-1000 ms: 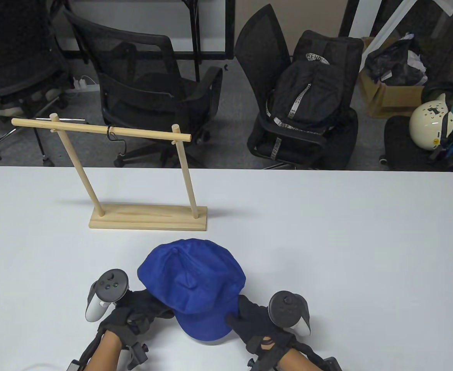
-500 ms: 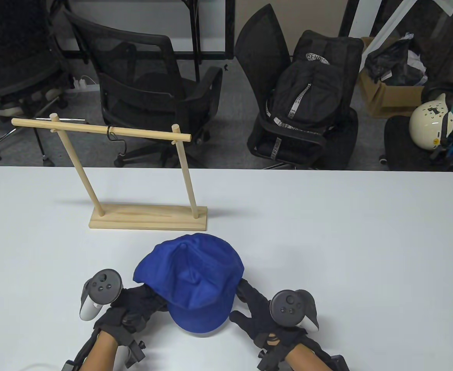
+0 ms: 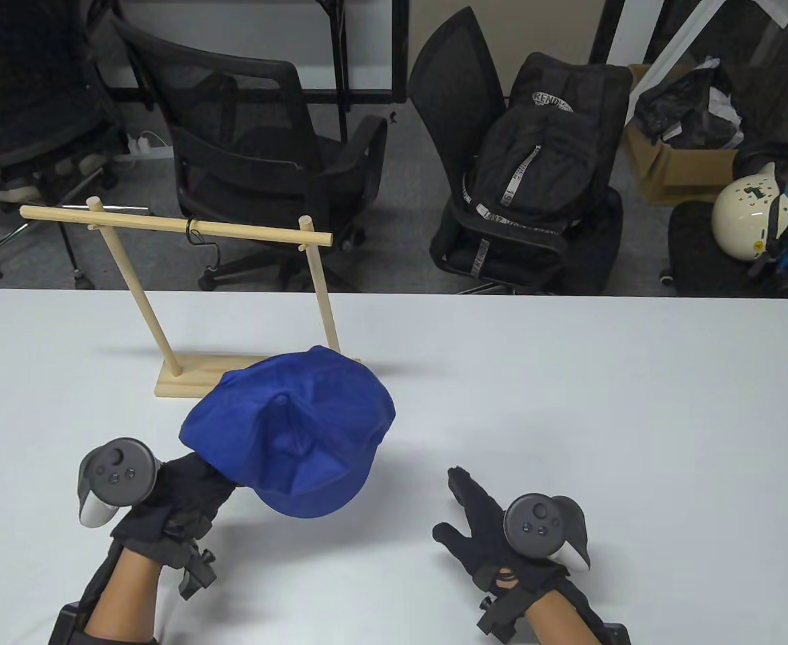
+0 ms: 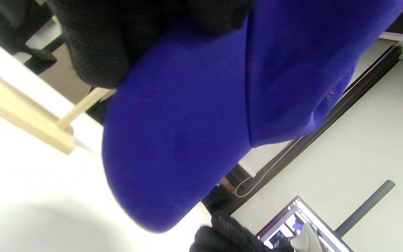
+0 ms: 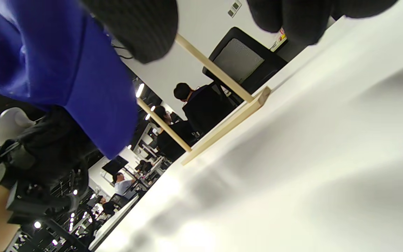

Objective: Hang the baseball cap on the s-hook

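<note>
Gripping the blue baseball cap (image 3: 294, 430) at its left edge, the left hand (image 3: 172, 500) holds it lifted above the white bench (image 3: 568, 416), crown up, brim toward the person; the cap overlaps the near right corner of the wooden rack (image 3: 185, 379) in the table view; the left grip is closed on the cap's fabric, seen close in the left wrist view (image 4: 187, 115); the right hand (image 3: 494, 531) lies apart from the cap, fingers spread, its grip open and holding nothing; the black s-hook (image 3: 195, 235) hangs from the rack's crossbar (image 3: 165, 224), well apart from the cap.
</note>
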Motion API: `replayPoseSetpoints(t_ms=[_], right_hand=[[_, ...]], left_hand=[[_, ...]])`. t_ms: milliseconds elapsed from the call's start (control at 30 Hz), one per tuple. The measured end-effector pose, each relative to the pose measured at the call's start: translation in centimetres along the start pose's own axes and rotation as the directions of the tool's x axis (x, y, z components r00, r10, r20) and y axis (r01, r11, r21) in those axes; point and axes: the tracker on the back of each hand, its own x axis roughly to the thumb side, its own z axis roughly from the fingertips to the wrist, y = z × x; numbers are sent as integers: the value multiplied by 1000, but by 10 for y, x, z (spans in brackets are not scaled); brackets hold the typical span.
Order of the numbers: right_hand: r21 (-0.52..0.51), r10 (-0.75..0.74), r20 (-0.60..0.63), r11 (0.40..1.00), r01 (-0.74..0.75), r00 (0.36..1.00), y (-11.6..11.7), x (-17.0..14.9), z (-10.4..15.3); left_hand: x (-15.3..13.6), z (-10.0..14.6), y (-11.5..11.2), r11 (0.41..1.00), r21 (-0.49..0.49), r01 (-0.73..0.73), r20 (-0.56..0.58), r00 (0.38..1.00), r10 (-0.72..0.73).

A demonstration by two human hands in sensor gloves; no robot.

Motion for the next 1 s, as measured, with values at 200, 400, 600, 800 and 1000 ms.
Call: replayPoseSetpoints(t_ms=[200, 400, 600, 800, 1000], right_hand=[[-29, 8, -28, 1000, -9, 1000, -8, -6, 4], [-36, 12, -46, 999, -14, 999, -12, -10, 4], [-14, 21, -69, 1000, -22, 997, -10, -15, 2], [-3, 26, -90, 1000, -26, 996, -8, -19, 2], [2, 26, -110, 1000, -26, 994, -7, -23, 2]], left_hand=[[2, -5, 41, 997, 70, 29, 3, 1000, -29], [-7, -8, 76, 990, 137, 19, -30, 999, -15], [-26, -16, 102, 986, 167, 5, -87, 996, 9], [-48, -34, 111, 988, 153, 2, -158, 987, 23], [-68, -49, 110, 985, 169, -38, -205, 976, 73]])
